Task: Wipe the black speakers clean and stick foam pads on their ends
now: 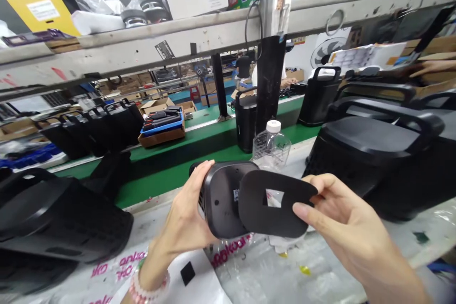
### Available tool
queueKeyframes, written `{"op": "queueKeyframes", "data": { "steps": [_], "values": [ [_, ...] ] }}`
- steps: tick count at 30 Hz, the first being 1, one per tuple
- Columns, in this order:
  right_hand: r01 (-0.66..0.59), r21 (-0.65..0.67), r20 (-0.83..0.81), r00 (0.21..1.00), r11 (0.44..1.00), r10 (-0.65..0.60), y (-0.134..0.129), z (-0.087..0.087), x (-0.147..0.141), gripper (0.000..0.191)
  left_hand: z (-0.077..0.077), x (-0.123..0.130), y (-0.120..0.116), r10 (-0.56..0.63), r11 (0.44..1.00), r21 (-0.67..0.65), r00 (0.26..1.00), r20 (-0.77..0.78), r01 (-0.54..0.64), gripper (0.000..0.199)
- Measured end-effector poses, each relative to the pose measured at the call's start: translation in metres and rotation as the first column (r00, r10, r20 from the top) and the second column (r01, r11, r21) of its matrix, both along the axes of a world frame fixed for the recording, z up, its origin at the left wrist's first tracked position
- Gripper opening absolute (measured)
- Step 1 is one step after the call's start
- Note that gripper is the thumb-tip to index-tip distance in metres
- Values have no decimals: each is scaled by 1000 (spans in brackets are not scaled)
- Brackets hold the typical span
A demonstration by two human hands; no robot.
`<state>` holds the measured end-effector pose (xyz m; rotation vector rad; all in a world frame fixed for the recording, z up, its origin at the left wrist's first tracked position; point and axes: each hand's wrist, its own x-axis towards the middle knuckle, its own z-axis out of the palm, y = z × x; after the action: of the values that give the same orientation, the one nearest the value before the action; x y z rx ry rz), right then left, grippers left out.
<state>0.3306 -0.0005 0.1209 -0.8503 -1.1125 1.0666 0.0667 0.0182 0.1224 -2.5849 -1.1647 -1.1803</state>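
A black device (pixel 223 204) with rounded corners, screw holes and a small white label is gripped around its left side by my left hand (pixel 190 209). My right hand (pixel 338 218) pinches the right edge of a thin black pad (pixel 260 209) between thumb and fingers. This pad has a square hole and overlaps the right part of the device's face; whether they touch is unclear. Below them, a white sheet (pixel 203 280) bears a small black square (pixel 187 273).
Large black handled units stand at left (pixel 64 213) and right (pixel 366 147). Behind my hands are a clear bottle (pixel 272 145), a green conveyor (pixel 156 175) and a box of parts (pixel 162 137). A loaded shelf (pixel 213 31) crosses above. Another person's hand (pixel 288 81) shows farther back.
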Motion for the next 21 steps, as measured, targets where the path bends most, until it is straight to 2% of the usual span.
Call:
{"op": "queueKeyframes", "data": {
  "steps": [3,7,12,21],
  "values": [
    [-34,5,29,999,999,33,4,6,-10,32,3,-9,1,-4,999,-45,999,48,6,111],
    [-144,12,76,987,989,143,10,15,-23,27,5,-16,2,-22,997,-77,997,68,27,112],
    [-226,45,90,971,973,221,15,22,-33,24,6,-17,3,-37,999,-37,996,82,40,119],
    [-279,62,34,960,958,278,14,23,-41,21,5,-18,5,-61,998,-14,993,96,63,116]
  ]
}}
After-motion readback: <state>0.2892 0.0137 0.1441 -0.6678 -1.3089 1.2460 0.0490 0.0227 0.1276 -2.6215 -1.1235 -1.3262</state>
